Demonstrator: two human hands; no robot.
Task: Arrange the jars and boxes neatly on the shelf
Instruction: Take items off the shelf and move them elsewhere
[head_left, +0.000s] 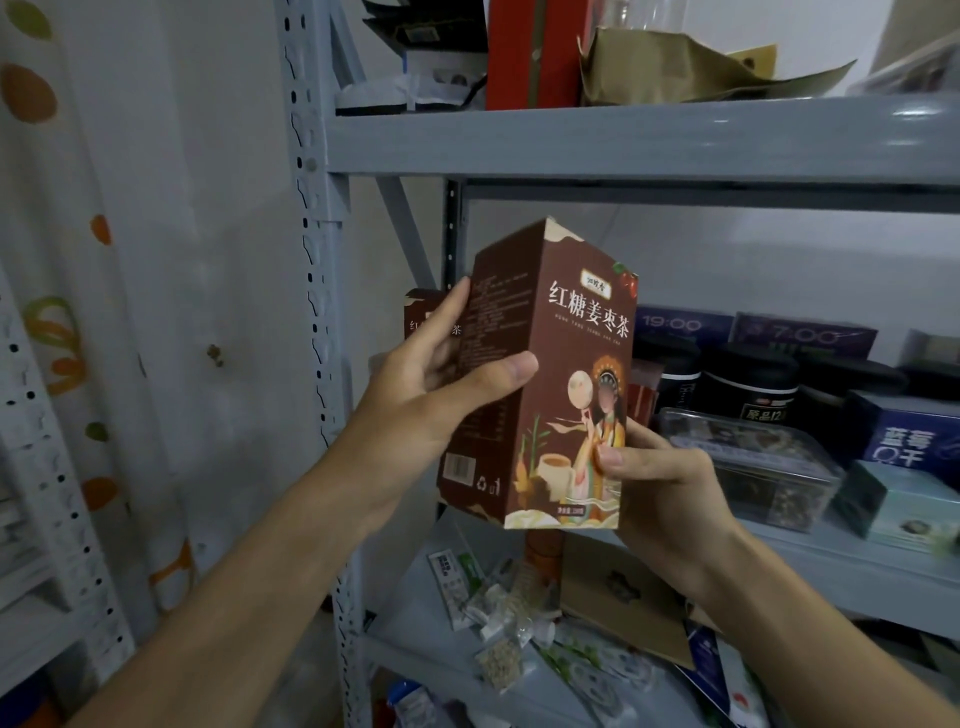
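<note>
From the head camera I see both hands up in front of the grey metal shelf (623, 140), holding a tall brown tea box (550, 374) upright in the air, tilted slightly, ahead of the middle shelf level. My left hand (441, 384) wraps the box's left side panel: the thumb lies across the front edge near mid-height, and the fingers reach up along the side, curled round it. My right hand (660, 478) takes the lower right corner, its thumb pressed on the printed front face and the other fingers hidden behind the box, so I cannot tell how they lie. The box sits between the two hands, touching both.

Just behind the left fingers a second brown box (421, 317) of the same print stands on the middle shelf, mostly covered. To the right on that shelf stand dark jars (748, 384) with black lids, a clear plastic container (753, 457), and blue boxes (904, 436). On the shelf below lie scattered sachets (493, 608) and a flat piece of cardboard (618, 587).
</note>
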